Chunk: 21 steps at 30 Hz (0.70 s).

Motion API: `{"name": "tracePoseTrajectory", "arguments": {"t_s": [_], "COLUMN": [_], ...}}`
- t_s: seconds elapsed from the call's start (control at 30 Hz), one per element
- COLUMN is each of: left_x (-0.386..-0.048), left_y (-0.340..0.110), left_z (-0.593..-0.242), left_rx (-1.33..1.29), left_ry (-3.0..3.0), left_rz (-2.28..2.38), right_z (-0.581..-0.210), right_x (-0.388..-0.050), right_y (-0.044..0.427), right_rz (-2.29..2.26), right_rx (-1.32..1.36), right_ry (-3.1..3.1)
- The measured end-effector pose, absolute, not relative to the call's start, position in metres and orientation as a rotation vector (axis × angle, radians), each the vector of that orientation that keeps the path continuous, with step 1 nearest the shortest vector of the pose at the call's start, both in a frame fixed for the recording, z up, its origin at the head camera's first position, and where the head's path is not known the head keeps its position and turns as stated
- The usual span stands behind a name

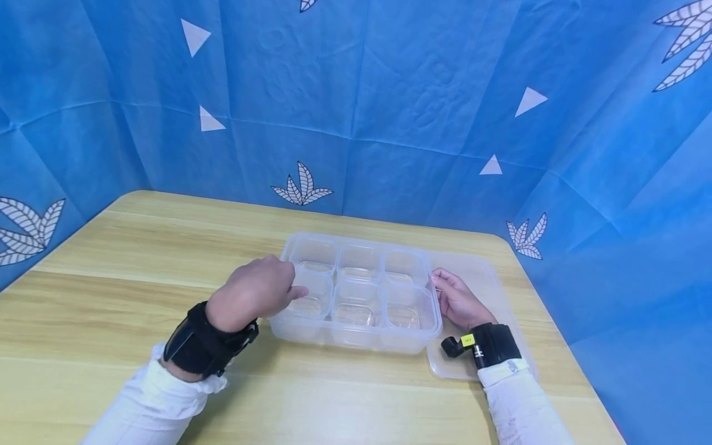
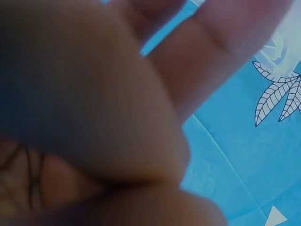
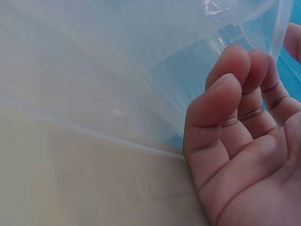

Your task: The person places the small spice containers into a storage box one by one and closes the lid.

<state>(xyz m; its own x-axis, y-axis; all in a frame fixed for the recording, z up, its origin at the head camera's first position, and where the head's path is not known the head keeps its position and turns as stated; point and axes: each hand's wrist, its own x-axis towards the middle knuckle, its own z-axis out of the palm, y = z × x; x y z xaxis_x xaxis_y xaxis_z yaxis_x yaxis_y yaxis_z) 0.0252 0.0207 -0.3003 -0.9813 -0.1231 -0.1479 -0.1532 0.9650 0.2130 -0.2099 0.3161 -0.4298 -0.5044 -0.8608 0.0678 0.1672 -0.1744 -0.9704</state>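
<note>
A clear plastic storage box [image 1: 356, 337] with several small open compartments inside lies across the middle of the table. My left hand [image 1: 253, 290] grips its left end, with the thumb over the front left compartment; the other fingers are hidden in the head view. In the left wrist view the left hand's fingers [image 2: 202, 56] are large and blurred. At the right end my right hand [image 1: 458, 300] holds the rim. The right wrist view shows the curled fingers [image 3: 214, 108] under the rim on the outside, with the thumb at the frame's edge.
A flat translucent lid [image 1: 495, 284] lies on the table at the right, partly beneath the right hand and the box's right end. The wooden table [image 1: 139, 266] has a blue patterned cloth [image 1: 356, 105] hanging behind it and along its sides.
</note>
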Motion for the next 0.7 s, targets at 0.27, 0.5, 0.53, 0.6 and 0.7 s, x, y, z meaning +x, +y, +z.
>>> {"name": "tracePoseTrajectory", "arguments": {"t_s": [0.27, 0.5, 0.53, 0.6, 0.7], "left_x": [0.0241, 0.0228, 0.0226, 0.0217, 0.0189], "left_y": [0.0211, 0.0207, 0.0207, 0.0209, 0.0228], "left_z": [-0.3008, -0.3029, -0.3035, -0.3050, -0.3073], "left_rx": [-0.211, -0.186, -0.172, -0.116, 0.063], "left_ry": [2.964, 2.969, 2.984, 3.039, 3.156], "left_rz": [0.365, 0.419, 0.442, 0.514, 0.687], "right_z": [-0.4316, -0.4306, -0.4308, -0.4306, -0.4308], "right_x": [-0.2124, -0.2120, -0.2122, -0.2120, -0.2124], "right_y": [0.3159, 0.3160, 0.3161, 0.3163, 0.3163], "right_rz": [-1.777, -1.765, -1.763, -1.763, -1.766], "right_rx": [-0.848, -0.855, -0.858, -0.858, -0.855], "right_ry": [1.335, 1.340, 1.340, 1.339, 1.336]}}
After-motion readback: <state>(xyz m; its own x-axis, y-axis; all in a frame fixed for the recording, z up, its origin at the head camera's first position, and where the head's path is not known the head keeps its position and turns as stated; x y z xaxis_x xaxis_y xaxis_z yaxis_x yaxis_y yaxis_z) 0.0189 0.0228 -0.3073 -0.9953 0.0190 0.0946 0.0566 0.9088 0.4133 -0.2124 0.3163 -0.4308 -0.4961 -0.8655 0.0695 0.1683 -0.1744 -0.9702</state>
